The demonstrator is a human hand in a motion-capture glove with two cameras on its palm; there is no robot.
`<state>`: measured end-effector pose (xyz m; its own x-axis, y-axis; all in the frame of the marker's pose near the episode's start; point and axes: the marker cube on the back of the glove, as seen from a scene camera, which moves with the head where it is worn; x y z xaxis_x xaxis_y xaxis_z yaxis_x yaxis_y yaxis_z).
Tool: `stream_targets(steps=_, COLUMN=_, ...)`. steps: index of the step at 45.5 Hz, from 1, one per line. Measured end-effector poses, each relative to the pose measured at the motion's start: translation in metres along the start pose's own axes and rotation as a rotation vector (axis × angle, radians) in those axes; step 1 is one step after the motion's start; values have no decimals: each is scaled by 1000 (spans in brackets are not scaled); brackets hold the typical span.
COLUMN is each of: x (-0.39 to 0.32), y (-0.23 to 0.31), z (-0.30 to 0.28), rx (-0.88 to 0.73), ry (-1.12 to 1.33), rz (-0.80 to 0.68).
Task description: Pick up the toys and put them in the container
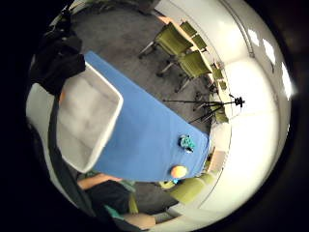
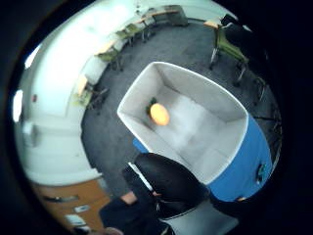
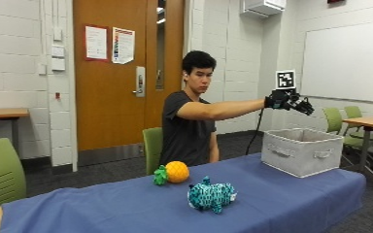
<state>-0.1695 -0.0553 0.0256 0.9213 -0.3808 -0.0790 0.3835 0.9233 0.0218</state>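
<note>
Above the grey container (image 3: 302, 151), gloved right hand (image 3: 289, 101) with fingers spread, orange toy (image 2: 159, 114) inside, no readable writing

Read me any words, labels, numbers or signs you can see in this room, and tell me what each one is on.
No text can be read here.
Two paper notices on the wooden door: printed, too small to read.
Small plates on the wall beside the door: too blurred to read.
Grey container, teal plush toy, pineapple toy: no label shows.
</note>
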Motion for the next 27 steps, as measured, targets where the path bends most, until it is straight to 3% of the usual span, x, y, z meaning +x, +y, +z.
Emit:
stream_targets(steps=5, x=34, y=35, z=-2, rx=13, ry=-89, rz=-53)
stream_targets(steps=11, x=86, y=72, z=7, rx=12, ry=-8, rz=82)
stream_targets(steps=15, x=110, y=104, z=5, rx=11, ry=-68, rz=41)
stream_targets(steps=19, x=145, y=127, z=7, rx=-3, ry=-18, rz=184)
stream_targets(steps=27, x=200, y=185, z=5, rx=15, ry=0, rz=258)
